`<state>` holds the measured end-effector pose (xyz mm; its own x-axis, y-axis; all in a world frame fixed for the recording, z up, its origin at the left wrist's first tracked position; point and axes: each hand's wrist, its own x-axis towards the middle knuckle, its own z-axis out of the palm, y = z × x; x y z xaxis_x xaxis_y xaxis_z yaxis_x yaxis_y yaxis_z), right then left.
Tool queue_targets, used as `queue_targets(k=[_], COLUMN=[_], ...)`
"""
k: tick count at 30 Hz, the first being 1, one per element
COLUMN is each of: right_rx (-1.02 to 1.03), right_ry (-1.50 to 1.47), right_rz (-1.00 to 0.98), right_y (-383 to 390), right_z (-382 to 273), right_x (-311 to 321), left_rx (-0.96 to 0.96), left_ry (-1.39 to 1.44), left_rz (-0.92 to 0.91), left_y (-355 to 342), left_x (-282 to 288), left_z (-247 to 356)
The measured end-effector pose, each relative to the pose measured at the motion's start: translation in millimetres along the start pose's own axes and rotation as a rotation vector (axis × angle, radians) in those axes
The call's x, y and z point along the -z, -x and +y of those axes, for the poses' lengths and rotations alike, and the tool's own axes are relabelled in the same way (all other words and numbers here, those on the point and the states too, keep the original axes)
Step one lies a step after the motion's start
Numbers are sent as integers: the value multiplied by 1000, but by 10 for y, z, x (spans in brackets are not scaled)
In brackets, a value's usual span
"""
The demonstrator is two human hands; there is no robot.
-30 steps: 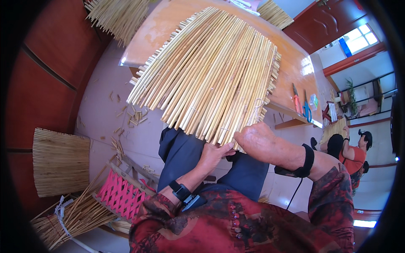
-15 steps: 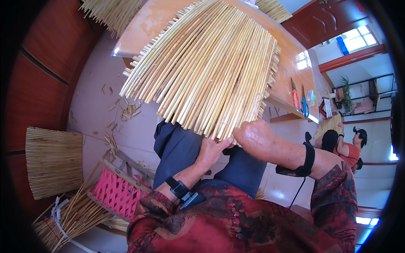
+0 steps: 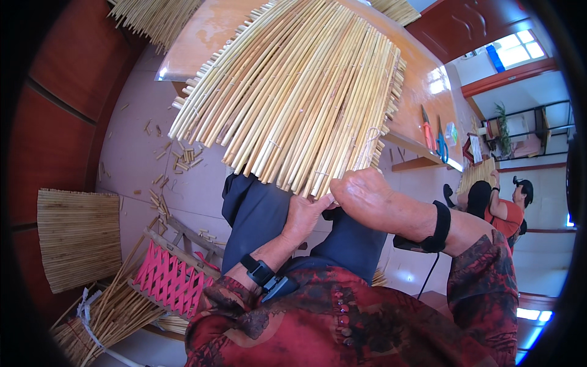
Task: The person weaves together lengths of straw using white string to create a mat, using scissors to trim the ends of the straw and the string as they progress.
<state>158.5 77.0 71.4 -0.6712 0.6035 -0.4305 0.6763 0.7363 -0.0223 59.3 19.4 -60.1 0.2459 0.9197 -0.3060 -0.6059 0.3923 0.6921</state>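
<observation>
My left grip (image 3: 306,214) and right grip (image 3: 362,196) hold the mat (image 3: 293,104) at its six-o'clock edge; at two o'clock, on the surface (image 3: 211,33), a box (image 3: 451,133), markings illegible.

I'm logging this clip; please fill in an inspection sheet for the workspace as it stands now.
Surface: glossy orange-brown table; orange-handled tool, blue-handled scissors and small box on its right.
Job's things: stick mat across the table, near end overhanging it.
Clutter: cut stick pieces scattered on the floor.
Left hand: at the mat's near edge, fingertips partly hidden.
Right hand: curled at that edge beside it; grip hidden.
Cables: dark cable below the right wrist strap.
Surroundings: at left, another mat, wooden frame with pink webbing, tied stick bundle; at right, a co-worker with a further mat.
</observation>
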Motion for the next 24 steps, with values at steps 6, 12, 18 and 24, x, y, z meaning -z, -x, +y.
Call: queue_targets(k=[6, 12, 18, 24], right_rx=[0, 27, 48, 27], right_ry=[-33, -97, -111, -1], right_rz=[-3, 54, 131, 88], right_y=[-15, 47, 97, 96], right_z=[9, 24, 26, -41], right_x=[-28, -30, 10, 1], left_rx=[13, 28, 7, -19], left_ry=[28, -43, 133, 100], left_rz=[15, 0, 60, 77], left_y=[10, 14, 60, 66], left_x=[-12, 7, -71, -63], left_z=[9, 16, -5, -12])
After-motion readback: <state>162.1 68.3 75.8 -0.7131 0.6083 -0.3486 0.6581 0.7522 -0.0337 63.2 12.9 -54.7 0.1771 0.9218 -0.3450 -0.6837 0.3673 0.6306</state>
